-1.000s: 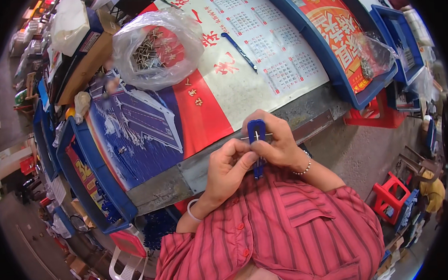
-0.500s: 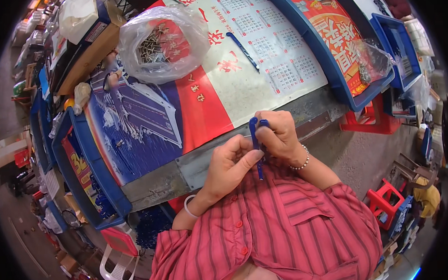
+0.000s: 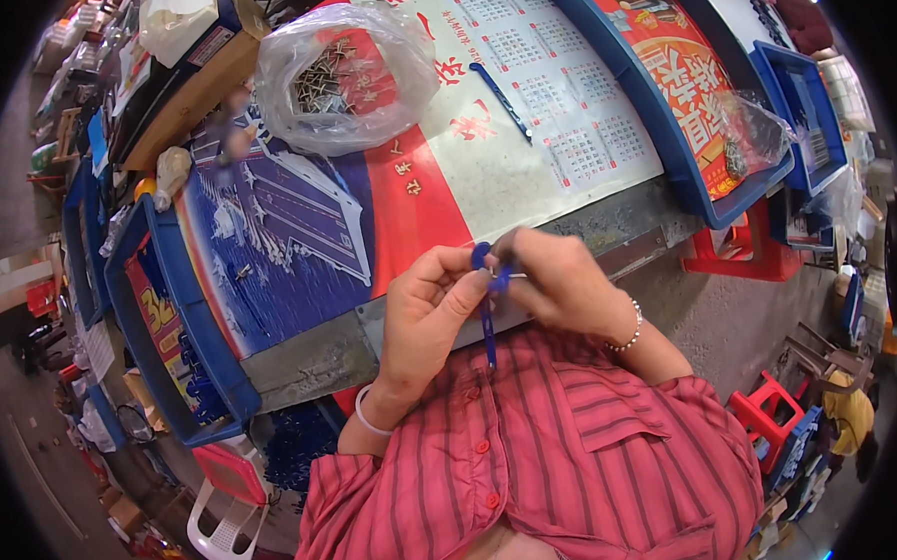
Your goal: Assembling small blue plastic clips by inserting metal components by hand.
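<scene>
Both hands pinch a thin blue strap at the table edge.
The blue strap [image 3: 487, 313] hangs between left hand [image 3: 425, 316] and right hand [image 3: 559, 285], both grasping its top.

Compared with a second ago, the blue plastic piece [image 3: 487, 308] is no longer held as a broad flat tab between the two hands; it is now turned so that a thin strip hangs down from the fingers, with a small loop shown at the top. The left hand [image 3: 425, 321] has been raised beside it, thumb and forefinger pinched at the loop. The right hand [image 3: 559, 285] has been brought closer, its fingertips closed on a thin pale pin at the loop
</scene>
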Action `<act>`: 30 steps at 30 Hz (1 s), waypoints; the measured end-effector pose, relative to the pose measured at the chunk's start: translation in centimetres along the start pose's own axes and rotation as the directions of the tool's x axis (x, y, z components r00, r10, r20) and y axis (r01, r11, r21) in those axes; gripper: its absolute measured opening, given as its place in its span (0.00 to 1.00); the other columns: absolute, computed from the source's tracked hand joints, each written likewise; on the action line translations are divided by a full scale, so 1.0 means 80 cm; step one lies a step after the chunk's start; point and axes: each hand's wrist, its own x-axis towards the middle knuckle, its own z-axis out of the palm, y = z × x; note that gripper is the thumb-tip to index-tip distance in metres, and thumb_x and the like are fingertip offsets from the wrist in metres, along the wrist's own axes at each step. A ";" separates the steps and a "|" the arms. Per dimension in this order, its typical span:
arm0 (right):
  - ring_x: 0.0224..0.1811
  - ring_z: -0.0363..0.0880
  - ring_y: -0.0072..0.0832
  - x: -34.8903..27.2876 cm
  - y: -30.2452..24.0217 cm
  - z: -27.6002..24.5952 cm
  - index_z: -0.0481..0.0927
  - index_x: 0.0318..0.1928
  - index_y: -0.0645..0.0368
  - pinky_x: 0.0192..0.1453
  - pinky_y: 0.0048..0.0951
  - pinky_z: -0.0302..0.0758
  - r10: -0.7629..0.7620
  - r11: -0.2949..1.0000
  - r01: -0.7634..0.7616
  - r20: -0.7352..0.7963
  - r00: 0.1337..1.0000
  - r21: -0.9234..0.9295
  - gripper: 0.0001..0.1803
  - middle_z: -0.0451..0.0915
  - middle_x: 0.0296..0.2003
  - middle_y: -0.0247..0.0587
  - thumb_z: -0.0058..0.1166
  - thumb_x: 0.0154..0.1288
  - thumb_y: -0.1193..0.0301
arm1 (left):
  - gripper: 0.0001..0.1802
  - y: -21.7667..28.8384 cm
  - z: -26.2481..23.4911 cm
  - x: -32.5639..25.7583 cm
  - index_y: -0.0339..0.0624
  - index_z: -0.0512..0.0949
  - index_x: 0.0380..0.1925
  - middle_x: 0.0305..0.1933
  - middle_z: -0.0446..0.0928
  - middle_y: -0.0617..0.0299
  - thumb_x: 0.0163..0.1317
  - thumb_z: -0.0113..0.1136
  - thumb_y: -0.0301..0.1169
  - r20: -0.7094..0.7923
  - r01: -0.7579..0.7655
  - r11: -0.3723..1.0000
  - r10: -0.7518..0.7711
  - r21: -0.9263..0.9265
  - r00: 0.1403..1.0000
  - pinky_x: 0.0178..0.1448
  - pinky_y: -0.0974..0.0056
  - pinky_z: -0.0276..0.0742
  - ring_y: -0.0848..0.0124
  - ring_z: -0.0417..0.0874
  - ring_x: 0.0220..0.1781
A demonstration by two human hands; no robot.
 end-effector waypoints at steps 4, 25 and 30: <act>0.31 0.78 0.34 0.029 -0.001 -0.011 0.69 0.51 0.60 0.32 0.25 0.73 -0.204 0.956 0.067 -0.480 0.853 -0.287 0.23 0.75 0.44 0.44 0.58 0.54 0.78 | 0.06 -0.011 0.005 -0.001 0.35 0.75 0.40 0.35 0.77 0.64 0.64 0.54 0.25 0.139 0.108 0.991 -0.096 -0.083 0.986 0.42 0.75 0.73 0.81 0.76 0.35; 0.19 0.73 0.12 0.013 -0.023 -0.007 0.71 0.41 0.64 0.20 0.14 0.68 0.377 0.563 -0.361 0.157 0.913 0.744 0.09 0.76 0.24 0.31 0.55 0.64 0.74 | 0.12 -0.015 -0.012 0.022 0.31 0.69 0.48 0.46 0.76 0.58 0.65 0.52 0.21 0.114 -0.019 0.995 0.030 -0.096 0.993 0.53 0.70 0.74 0.76 0.77 0.48; 0.21 0.75 0.13 0.002 -0.006 0.010 0.71 0.40 0.63 0.23 0.14 0.69 0.400 0.511 -0.335 0.126 0.908 0.792 0.08 0.76 0.24 0.31 0.54 0.65 0.73 | 0.10 -0.014 -0.012 0.026 0.30 0.69 0.46 0.41 0.77 0.57 0.65 0.50 0.21 0.113 0.033 0.999 -0.034 0.014 0.993 0.45 0.71 0.78 0.74 0.80 0.40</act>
